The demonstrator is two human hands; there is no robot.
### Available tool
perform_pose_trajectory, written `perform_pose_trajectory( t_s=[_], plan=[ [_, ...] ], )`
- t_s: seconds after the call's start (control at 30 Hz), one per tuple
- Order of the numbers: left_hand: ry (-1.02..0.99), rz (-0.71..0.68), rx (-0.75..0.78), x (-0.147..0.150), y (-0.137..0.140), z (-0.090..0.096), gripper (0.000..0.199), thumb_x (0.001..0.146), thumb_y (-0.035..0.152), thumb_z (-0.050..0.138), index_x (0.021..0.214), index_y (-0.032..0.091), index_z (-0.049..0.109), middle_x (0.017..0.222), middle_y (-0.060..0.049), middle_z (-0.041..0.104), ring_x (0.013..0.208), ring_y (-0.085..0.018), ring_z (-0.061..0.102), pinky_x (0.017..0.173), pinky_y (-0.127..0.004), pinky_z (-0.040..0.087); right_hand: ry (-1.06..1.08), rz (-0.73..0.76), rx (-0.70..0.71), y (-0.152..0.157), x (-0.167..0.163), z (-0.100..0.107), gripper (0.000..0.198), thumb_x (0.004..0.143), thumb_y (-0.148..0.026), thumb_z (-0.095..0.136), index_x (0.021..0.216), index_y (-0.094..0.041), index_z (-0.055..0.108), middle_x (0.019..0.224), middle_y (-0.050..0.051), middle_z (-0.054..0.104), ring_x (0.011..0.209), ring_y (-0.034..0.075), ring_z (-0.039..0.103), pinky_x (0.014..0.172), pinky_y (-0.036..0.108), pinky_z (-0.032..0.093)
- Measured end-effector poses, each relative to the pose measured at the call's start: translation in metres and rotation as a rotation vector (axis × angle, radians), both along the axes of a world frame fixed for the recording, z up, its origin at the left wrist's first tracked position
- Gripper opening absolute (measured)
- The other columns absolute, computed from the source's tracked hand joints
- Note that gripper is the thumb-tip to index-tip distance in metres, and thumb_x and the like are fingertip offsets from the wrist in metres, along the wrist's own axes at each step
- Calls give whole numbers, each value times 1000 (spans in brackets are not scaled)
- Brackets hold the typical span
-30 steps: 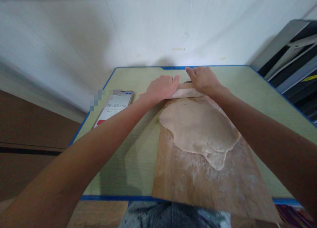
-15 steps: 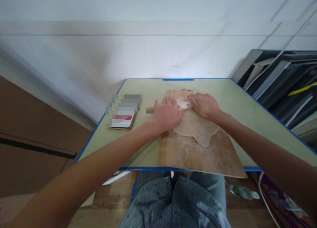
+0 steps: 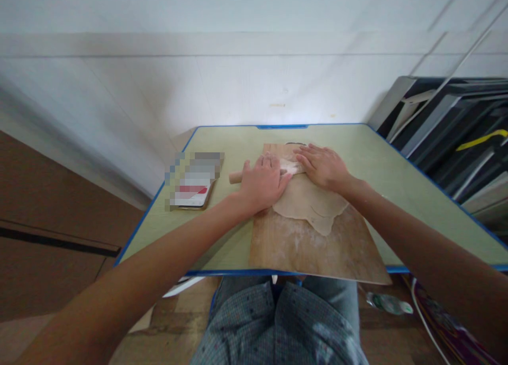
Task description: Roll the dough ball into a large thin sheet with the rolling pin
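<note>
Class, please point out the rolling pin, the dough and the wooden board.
Rolling pin point(image 3: 235, 178): head view, on its exposed end.
Dough point(image 3: 311, 200): head view, middle of the uncovered sheet.
Wooden board point(image 3: 301, 254): head view, floury near part.

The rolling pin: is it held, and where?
The left hand and right hand lie over the rolling pin, its left end bare; whether they grip it cannot be told.

no text is readable; the phone point(image 3: 196, 188) screen seems blurred.
</note>
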State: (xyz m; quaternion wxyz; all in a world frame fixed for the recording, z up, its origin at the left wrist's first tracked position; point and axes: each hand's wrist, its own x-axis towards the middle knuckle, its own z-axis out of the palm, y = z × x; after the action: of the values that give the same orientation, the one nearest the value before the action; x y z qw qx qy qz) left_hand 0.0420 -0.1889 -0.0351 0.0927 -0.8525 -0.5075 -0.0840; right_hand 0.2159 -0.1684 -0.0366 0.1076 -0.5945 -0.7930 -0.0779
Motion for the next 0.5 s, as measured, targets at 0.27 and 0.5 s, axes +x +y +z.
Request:
perform_pose_trajectory(
  t_s=[0.27, 0.5],
  plan=[
    [-60, 7, -77, -3, 42, 8, 48, 96, 38, 17, 117, 12, 52, 122, -13, 57, 112, -24, 54, 89, -36, 45, 52, -104, -141, 38, -11, 7, 49, 94, -35, 20, 126, -22, 54, 132, 5, 54, 119, 22, 50, 98, 41, 36],
    [-79, 36, -240, -2, 86, 14, 57, 95, 44, 8, 112, 15, 55, 115, -14, 60, 107, -27, 57, 87, -42, 45, 95, -149, -212, 70, -10, 8, 50, 91, -38, 22, 132, -24, 48, 135, 6, 51, 116, 27, 51, 94, 47, 39]
  ],
)
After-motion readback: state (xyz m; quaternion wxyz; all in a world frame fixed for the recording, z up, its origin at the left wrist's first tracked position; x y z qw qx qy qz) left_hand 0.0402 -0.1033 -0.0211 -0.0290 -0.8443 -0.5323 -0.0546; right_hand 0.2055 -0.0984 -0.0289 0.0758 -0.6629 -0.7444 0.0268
